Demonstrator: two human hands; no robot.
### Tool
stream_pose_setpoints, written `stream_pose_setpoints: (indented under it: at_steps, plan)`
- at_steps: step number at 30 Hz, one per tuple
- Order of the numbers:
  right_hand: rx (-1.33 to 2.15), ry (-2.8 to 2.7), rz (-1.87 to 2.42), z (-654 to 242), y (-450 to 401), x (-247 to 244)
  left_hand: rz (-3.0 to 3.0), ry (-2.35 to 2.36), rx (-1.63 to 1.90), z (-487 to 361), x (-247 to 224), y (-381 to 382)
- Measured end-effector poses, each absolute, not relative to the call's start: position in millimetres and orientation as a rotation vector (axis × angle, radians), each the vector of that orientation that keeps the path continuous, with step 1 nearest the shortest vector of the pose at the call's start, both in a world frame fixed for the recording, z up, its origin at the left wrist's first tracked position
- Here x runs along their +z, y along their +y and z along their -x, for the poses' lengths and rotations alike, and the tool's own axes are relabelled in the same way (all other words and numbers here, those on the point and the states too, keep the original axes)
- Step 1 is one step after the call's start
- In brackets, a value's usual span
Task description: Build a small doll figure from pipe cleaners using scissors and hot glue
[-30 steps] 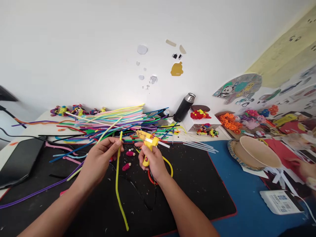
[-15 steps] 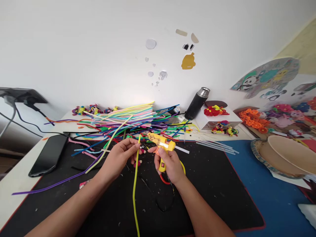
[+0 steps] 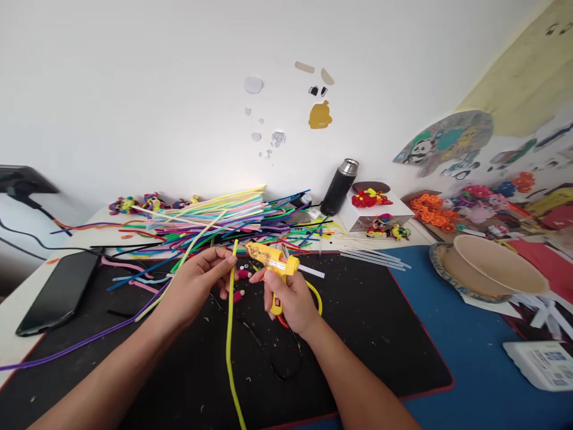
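Its lower end cropped, a yellow pipe cleaner [image 3: 229, 340] hangs from the left hand [image 3: 197, 283], pinched between thumb and finger over a black desk mat [image 3: 367, 334]; the right hand [image 3: 293, 298] curls around a hot-glue gun [image 3: 272, 261], nozzle contact unclear.

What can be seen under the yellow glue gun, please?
Below the yellow glue gun, the black mat and part of a red loop show; whatever the right hand covers there cannot be seen.

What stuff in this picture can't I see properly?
In the head view:
Yellow fuzzy stick: lower end cut off by the bottom edge.
Yellow glue gun: handle partly hidden by the right hand.
Gun's label: print too small to read.
White package: cut off by the right edge.
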State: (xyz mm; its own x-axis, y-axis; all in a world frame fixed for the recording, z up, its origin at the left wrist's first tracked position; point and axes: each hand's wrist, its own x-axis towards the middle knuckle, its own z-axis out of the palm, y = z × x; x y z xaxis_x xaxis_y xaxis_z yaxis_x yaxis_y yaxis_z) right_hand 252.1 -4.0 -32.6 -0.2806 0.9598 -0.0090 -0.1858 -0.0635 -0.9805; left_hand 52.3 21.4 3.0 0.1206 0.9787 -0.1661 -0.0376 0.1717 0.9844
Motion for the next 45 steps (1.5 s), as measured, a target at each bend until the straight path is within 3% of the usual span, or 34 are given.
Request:
stream_pose_setpoints:
  at_steps: [6, 12, 14, 17, 21, 30, 45]
  plan:
    - [1.488, -1.132, 0.901, -258.8, 1.9, -26.2, -1.110, 1.275, 1.099, -13.7, 46.5, 25.2]
    - [1.494, -1.148, 0.888, -254.9, -1.3, -20.9, -2.128, 2.147, 0.735, 8.3, 99.1, 81.4]
    - [1.510, -1.154, 0.882, -252.9, -3.1, -19.7, -2.386, 2.181, 0.576, 3.4, 101.9, 109.1]
    - [1.496, -1.155, 0.887, -253.1, -3.4, -17.8, -2.624, 1.961, 0.384, -13.0, 87.5, 141.1]
    - [1.462, -1.128, 0.850, -256.7, -2.6, -13.6, -2.754, 1.652, 0.565, -55.6, 47.9, 161.4]
    - [1.404, -1.078, 0.761, -270.2, -6.0, 4.3, -2.906, 0.879, 0.363, -220.9, -16.9, 176.1]
    - [1.529, -1.066, 0.900, -270.3, -7.0, 1.6, -2.890, 0.877, 0.153, -278.6, -52.6, 214.4]
